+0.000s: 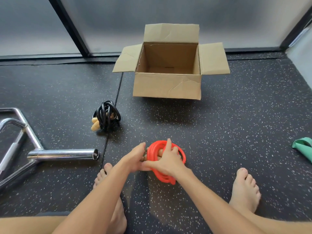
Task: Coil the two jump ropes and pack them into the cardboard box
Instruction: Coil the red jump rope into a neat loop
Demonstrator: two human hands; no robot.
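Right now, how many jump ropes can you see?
2. The black jump rope lies coiled on the floor, left of the cardboard box. The red jump rope is gripped by the left hand and right hand, nearer the person. None shows inside the box.

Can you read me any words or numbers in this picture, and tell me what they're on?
Black end cap of the chrome bar: small white lettering, too blurred to read.
Cardboard box: no print showing.
No other writing shows.
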